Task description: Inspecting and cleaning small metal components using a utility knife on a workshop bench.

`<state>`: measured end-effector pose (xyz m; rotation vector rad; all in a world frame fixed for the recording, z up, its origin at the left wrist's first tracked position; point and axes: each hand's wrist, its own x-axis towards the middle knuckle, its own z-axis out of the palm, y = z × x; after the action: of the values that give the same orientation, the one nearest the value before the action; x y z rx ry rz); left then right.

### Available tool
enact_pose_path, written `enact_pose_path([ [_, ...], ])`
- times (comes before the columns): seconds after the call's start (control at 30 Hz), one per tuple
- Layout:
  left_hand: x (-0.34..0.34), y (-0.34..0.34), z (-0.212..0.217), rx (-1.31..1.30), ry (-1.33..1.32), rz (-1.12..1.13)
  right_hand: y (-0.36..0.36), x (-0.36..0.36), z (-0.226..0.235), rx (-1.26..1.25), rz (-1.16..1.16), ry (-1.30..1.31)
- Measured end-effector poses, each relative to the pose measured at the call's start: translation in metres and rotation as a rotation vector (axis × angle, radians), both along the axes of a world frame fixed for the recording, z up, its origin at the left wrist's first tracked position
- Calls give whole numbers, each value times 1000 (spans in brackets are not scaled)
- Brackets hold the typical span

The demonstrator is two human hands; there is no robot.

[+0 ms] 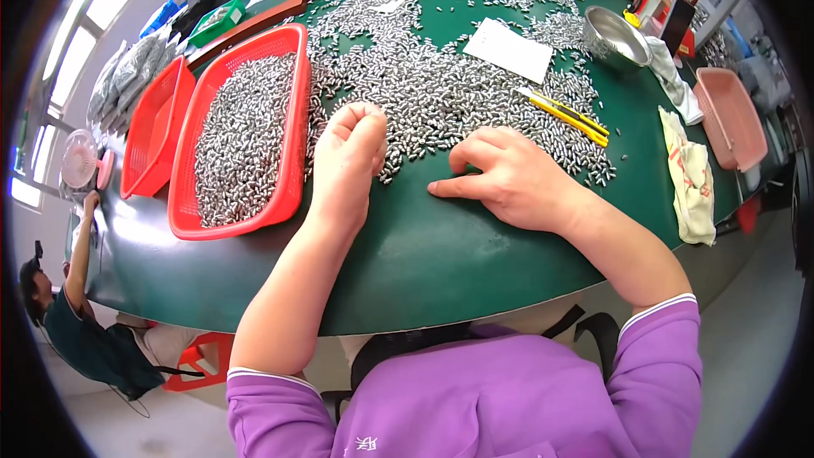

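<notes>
Sorting step: left hand [349, 157] fisted, contents hidden; right hand [509, 178] open, fingertips raking small metal pieces [441, 93] just ahead. Next probably needs dropping them into the red basket [292, 119].

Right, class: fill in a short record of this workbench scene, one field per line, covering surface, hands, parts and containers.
surface: green table
left hand: left hand, closed into a fist at the pile's edge
right hand: right hand, palm down, fingertips on the table
parts: small silvery metal pieces, spread loose
containers: red basket holding more pieces; steel bowl
tools: yellow utility knives
</notes>
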<state>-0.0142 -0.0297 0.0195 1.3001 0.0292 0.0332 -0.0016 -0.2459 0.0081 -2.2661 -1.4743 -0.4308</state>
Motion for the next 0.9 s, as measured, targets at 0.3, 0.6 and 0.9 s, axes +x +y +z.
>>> enact_pose_path([
  [0.3, 0, -4, -3, -20, 30, 4, -21, 20, 12, 219, -288, -29],
  [0.6, -5, -5, -12, -86, 26, -60, -13, 5, 3, 68, -174, 24],
  [0.9, -6, -3, -13, -82, 17, -78, -5, 3, 1, 32, -46, -44],
])
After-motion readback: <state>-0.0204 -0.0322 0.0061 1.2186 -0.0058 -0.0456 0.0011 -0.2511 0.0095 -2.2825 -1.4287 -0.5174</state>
